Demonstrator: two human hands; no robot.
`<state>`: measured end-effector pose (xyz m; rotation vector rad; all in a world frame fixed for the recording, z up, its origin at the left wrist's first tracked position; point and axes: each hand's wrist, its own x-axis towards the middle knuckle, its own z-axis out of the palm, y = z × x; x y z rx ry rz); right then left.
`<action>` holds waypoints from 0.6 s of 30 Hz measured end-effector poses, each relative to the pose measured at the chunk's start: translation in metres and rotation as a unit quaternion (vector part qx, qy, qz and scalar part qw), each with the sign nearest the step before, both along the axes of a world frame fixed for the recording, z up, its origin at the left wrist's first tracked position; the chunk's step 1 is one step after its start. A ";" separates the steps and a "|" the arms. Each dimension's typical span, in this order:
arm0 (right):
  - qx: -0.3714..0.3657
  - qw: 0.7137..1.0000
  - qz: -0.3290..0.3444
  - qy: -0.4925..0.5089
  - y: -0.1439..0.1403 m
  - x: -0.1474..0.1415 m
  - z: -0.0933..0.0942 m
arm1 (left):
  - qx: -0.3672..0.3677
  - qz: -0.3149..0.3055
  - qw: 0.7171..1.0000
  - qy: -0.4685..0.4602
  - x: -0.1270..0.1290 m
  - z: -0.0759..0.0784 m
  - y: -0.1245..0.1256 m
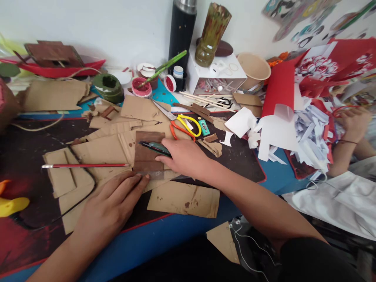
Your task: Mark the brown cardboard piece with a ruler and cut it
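Note:
My right hand [185,156] is closed around a dark green utility knife [155,147], which lies across a brown-painted piece of cardboard [148,156]. The knife's tip points left, and I cannot make out its blade. Fingers stretched out and palm down, my left hand [113,199] presses at the lower left corner of the brown piece. Its fingertips touch what looks like a clear plastic strip [155,175] along the lower edge. Several plain cardboard sheets [102,147] lie underneath and to the left, with a red pencil [85,166] on top of them.
Scissors [183,127] with orange and yellow handles lie beyond my right hand. Paint pots [108,88], a black flask [182,35] and a red model boat [58,66] stand along the wall. A yellow-tipped glue gun [14,205] is at left. Another person's hand [354,121] is at right.

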<state>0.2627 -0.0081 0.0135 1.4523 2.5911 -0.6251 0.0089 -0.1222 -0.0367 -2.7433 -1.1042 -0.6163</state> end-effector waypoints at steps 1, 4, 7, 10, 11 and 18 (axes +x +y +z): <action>0.001 1.000 0.000 0.003 0.000 0.000 0.000 | 0.003 0.001 1.000 -0.001 0.000 0.000 0.000; -0.002 1.000 -0.002 0.011 0.001 0.001 0.000 | 0.006 0.004 1.000 -0.001 0.001 0.001 0.001; -0.016 1.000 -0.008 0.017 0.002 0.001 0.004 | 0.002 0.007 1.000 -0.001 0.002 0.001 0.001; -0.033 0.999 -0.014 0.035 0.002 0.004 0.010 | -0.003 0.008 1.000 0.006 0.002 0.001 0.001; -0.040 0.998 -0.016 0.043 0.002 0.006 0.013 | -0.007 0.008 1.000 0.009 0.002 0.001 0.000; -0.096 0.994 0.015 0.054 -0.011 0.025 0.034 | -0.033 0.009 0.999 0.005 0.000 -0.003 -0.001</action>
